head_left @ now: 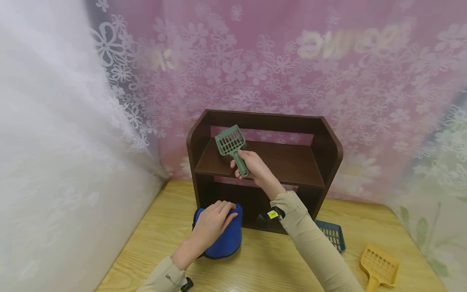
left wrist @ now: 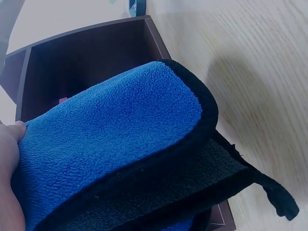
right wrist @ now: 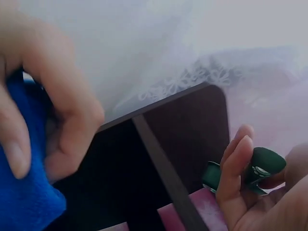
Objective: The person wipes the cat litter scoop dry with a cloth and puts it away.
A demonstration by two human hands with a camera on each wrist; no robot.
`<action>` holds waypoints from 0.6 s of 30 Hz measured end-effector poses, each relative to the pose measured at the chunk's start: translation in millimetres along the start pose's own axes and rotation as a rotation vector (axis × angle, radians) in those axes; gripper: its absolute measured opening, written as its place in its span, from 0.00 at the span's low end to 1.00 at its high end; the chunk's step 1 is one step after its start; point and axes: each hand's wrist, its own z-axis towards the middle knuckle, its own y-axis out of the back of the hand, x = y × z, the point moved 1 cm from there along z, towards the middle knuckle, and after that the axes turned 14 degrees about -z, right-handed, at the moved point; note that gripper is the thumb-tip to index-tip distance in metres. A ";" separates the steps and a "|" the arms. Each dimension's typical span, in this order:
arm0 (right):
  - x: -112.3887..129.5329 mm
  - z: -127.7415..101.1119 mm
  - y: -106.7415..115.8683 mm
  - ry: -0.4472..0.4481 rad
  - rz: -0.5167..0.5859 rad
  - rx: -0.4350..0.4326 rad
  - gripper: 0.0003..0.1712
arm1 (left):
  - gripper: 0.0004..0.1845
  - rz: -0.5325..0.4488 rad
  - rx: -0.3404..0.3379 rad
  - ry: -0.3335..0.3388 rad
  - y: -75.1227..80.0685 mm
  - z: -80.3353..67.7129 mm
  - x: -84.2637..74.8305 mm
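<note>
The right hand (head_left: 255, 166) grips the green scoop (head_left: 232, 147) by its handle, slotted head raised toward twelve o'clock over the shelf (head_left: 292, 164), while the left hand (head_left: 213, 222) presses the blue cloth (head_left: 226, 239) onto the surface (head_left: 270, 263) at seven o'clock.

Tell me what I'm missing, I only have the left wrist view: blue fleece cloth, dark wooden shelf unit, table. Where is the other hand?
Observer: The right hand is raised in front of the dark shelf unit, level with its upper shelf, gripping a green slotted scoop by the handle.
Operator: How is the scoop turned?
Observer: Slotted head up, handle down in the fist.
Operator: And my left hand on the cloth?
Observer: The left hand rests on top of the blue cloth, which lies on the table at the unit's lower left.
Operator: Anything else on the table?
Observer: A yellow scoop lies at the right edge, and a blue basket beside the unit.
</note>
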 end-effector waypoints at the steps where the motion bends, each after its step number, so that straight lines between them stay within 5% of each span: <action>1: -0.8 4.5 -2.0 -0.019 -0.007 0.004 0.29 | 0.10 0.001 0.001 0.004 -0.2 -1.1 -0.1; 9: -1.8 29.9 -8.1 -0.137 -0.058 0.028 0.26 | 0.09 -0.002 0.004 0.027 1.3 -4.3 -0.6; 18: 0.1 48.1 -7.3 -0.159 -0.159 0.081 0.26 | 0.09 -0.023 0.003 0.054 5.0 -7.3 0.7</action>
